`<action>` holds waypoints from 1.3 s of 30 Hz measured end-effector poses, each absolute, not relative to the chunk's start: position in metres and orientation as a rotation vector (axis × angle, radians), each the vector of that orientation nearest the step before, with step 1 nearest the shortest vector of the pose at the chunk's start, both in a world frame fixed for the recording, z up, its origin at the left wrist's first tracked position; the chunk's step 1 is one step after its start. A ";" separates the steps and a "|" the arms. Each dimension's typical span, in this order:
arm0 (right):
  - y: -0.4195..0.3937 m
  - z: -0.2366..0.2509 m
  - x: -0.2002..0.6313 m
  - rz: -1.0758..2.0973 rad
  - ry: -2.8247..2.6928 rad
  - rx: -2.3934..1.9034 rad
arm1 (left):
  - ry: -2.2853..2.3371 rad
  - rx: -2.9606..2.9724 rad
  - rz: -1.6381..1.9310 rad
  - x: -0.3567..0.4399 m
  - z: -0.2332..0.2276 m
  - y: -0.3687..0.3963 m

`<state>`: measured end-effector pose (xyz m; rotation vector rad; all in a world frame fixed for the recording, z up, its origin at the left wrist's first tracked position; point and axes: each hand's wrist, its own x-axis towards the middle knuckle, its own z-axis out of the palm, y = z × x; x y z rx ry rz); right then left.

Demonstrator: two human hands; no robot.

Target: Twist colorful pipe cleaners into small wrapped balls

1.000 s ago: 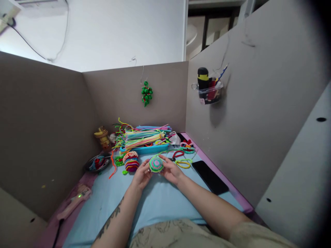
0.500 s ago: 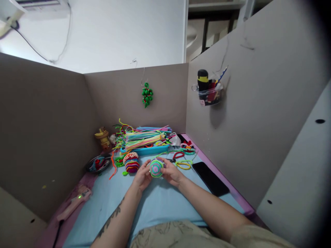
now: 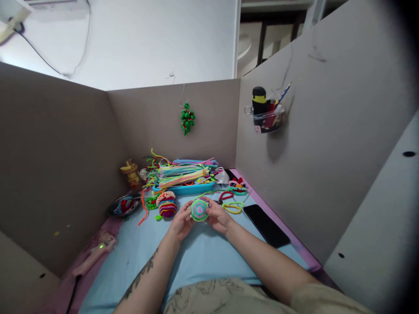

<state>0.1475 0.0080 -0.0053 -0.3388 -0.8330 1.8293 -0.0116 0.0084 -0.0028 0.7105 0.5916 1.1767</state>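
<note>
Between my two hands is a round striped ball (image 3: 199, 210), apparently coiled from pipe cleaners, with pink, teal and green rings facing me. My left hand (image 3: 182, 221) grips its left side. My right hand (image 3: 219, 217) closes on its right side, thumb near the front. A green strand (image 3: 207, 193) stretches behind the ball to the right; whether it joins the ball I cannot tell. Left of my hands stands a striped multicoloured piece (image 3: 167, 206) with a peach frilly top. Just right of my right hand lie scissors (image 3: 231, 209) with yellow-green and red handles.
Bundles of pipe cleaners (image 3: 183, 175) fill a blue tray (image 3: 193, 189) at the back. A black phone (image 3: 266, 226) lies at right, a dark bowl (image 3: 114, 210) at left, and a pink glue gun (image 3: 98, 255) front left. Grey partitions (image 3: 206, 117) enclose the table.
The view has shifted very slightly. Both hands stay on the ball, whose ringed face is turned a little differently; the right fingers have shifted slightly.
</note>
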 end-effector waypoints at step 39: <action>-0.012 -0.004 0.139 0.985 -1.668 -0.858 | 0.744 0.940 1.193 0.002 -0.005 -0.004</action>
